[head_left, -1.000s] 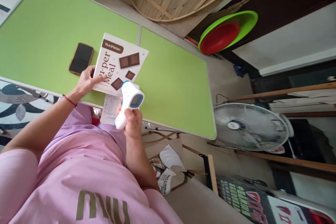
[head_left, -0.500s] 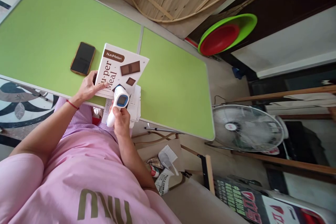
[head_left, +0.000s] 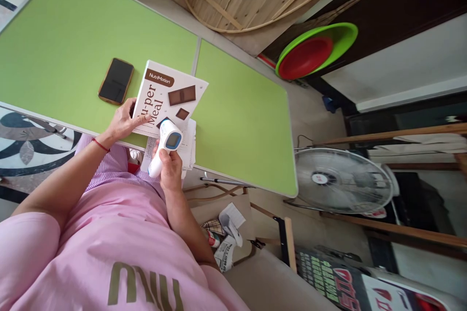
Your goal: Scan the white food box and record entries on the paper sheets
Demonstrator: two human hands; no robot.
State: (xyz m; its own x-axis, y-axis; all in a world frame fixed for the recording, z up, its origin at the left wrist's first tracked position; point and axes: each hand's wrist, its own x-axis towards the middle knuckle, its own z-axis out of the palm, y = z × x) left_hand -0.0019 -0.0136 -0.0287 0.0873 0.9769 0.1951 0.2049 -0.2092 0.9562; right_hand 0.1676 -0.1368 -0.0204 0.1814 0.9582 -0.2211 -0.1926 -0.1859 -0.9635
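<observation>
My left hand [head_left: 126, 120] grips the lower left edge of a white box [head_left: 182, 82], its thumb across the front. The box is tilted up above the green table and printed "NutriMotion" with pictures of chocolate. My right hand [head_left: 170, 167] is wrapped round the handle of a white and blue infrared thermometer [head_left: 167, 131]. The thermometer's small grey display faces me, and its head overlaps the lower part of the box. Loose printed papers [head_left: 188, 146] lie at the table's near edge, partly hidden behind the box and the thermometer. A black phone [head_left: 116, 81] rests left of the box.
The green folding table [head_left: 241, 121] spans the middle, with a seam across it. A standing fan [head_left: 328, 180] is at its right end. Green and red basins [head_left: 306, 56] lean beyond the far right corner. Papers and small items [head_left: 226, 233] sit on a chair at lower right.
The thermometer has turned slightly and shifted a little to the right in my right hand. My left hand holds the box almost in the same place.
</observation>
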